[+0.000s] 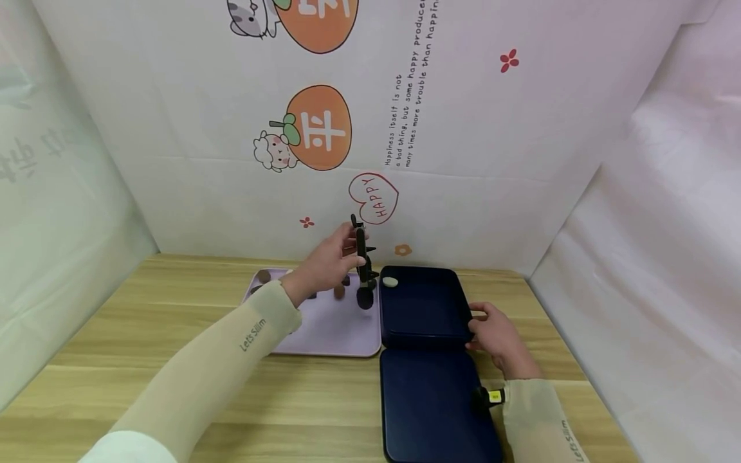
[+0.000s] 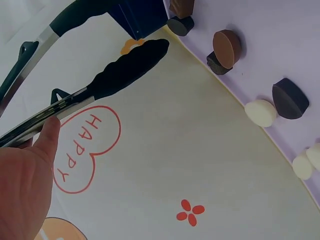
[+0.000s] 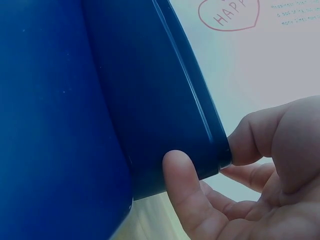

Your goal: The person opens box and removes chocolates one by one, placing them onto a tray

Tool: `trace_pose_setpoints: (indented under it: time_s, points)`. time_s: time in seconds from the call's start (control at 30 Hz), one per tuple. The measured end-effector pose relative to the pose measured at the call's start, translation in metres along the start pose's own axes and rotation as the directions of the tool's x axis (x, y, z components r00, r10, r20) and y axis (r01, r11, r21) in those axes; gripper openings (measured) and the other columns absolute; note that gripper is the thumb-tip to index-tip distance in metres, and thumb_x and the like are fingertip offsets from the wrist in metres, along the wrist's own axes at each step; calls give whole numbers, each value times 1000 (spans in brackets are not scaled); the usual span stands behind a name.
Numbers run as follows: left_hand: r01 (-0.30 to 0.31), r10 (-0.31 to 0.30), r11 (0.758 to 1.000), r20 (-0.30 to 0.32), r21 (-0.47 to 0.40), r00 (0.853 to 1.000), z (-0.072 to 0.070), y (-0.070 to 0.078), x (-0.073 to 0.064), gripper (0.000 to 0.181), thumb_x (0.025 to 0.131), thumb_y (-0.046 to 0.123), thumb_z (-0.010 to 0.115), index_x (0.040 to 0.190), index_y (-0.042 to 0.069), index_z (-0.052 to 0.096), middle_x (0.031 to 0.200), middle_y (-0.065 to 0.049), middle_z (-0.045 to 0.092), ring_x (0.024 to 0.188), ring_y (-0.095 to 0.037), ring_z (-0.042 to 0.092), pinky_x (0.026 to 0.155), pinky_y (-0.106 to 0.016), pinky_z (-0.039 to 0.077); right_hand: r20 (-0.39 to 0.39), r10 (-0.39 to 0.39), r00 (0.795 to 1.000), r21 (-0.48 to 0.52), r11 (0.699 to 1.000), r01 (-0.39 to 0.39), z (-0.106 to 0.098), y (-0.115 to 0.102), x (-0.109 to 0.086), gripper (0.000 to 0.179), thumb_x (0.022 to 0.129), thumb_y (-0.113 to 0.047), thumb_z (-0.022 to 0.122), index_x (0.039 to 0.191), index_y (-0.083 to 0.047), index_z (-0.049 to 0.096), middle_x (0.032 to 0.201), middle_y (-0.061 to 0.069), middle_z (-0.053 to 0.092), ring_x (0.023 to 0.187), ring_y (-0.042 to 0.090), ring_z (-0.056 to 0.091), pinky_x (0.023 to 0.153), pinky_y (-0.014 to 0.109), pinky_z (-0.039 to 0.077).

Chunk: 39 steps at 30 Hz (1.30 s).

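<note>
My left hand [image 1: 329, 260] grips black-tipped metal tongs [image 2: 127, 70] above the lilac tray [image 1: 336, 334]. In the left wrist view the two arms of the tongs stand apart, with nothing between their tips. Small brown, black and cream pieces, such as a brown one [image 2: 226, 48] and a black one [image 2: 290, 98], lie on the tray. My right hand [image 1: 498, 334] holds the right side of a dark blue box [image 1: 428, 315], thumb and fingers at its wall [image 3: 150, 100]. One cream piece [image 1: 390, 281] is in the box's far left corner.
A dark blue lid [image 1: 434, 405] lies flat along the front edge of the box. Wood-grain tabletop [image 1: 104, 360] surrounds tray and box. A printed white sheet [image 1: 475, 128] rises behind them, and pale sheets hang at both sides.
</note>
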State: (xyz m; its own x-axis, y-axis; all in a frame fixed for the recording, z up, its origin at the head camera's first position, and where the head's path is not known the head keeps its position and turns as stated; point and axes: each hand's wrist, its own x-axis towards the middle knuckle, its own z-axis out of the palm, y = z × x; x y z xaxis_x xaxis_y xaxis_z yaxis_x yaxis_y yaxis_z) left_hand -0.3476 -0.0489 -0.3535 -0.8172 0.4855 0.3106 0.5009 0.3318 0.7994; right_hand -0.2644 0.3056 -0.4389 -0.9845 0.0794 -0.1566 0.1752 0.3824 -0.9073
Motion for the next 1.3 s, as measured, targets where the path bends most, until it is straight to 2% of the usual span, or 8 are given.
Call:
trace_pose_setpoints:
  time_s: [0.23,0.4,0.5,0.67,0.8,0.97,1.1,1.3]
  points:
    - [-41,41,999,-34,11,999,-5,6,0,46,100,8,61,141,9,39,142,-12,49,130,-25,51,103,-36,42,-3,5,1000,-2,1000,-5,0,1,1,52,99,-2,40,151,0,32,143,32,36,55,17,44,71,44,57]
    - [-101,96,993,-76,-66,993,-6,11,1,44,100,7,61,139,5,40,143,-13,48,129,-24,52,103,-38,42,-4,4,1000,-1,1000,-4,0,0,0,51,100,-2,40,150,0,33,142,31,37,56,17,44,71,44,57]
    - [-138,128,985,-96,-105,987,-3,16,3,46,100,7,62,140,4,39,145,-12,47,129,-22,51,104,-40,41,-3,3,1000,-1,1000,-3,0,0,0,50,100,-3,40,150,0,33,142,31,36,56,17,44,71,44,57]
    - [-163,155,983,-96,-87,983,10,28,5,47,99,8,63,140,7,39,146,-8,48,130,-23,51,104,-42,41,1,10,1000,4,1000,-10,0,0,0,50,101,-3,41,150,-1,33,143,31,36,57,18,45,72,45,57]
    - [-168,163,984,-73,-66,984,23,31,9,48,99,8,64,140,5,40,146,-11,48,131,-24,50,105,-44,40,1,13,1000,8,1000,-13,0,1,1,50,101,-3,41,150,-1,33,143,31,36,57,18,44,72,44,57]
    - [-139,138,990,-44,-20,989,39,32,15,50,99,11,64,143,6,39,145,-12,49,131,-24,49,105,-39,40,0,12,1000,6,1000,-12,-1,1,1,50,100,-3,41,150,-1,33,143,31,36,57,18,44,71,44,57]
    - [-112,114,993,-24,46,993,51,32,19,55,100,16,63,147,6,36,143,-12,49,132,-26,49,106,-35,39,0,9,1000,9,1000,-9,0,1,1,50,100,-3,41,150,-1,34,143,31,36,57,17,44,71,44,57]
    - [-71,74,986,-15,151,997,63,31,23,64,100,20,64,152,4,30,146,-14,46,131,-28,48,106,-37,39,0,8,1000,5,1000,-8,0,2,1,50,101,-4,41,150,-2,33,143,31,36,58,18,45,72,43,57]
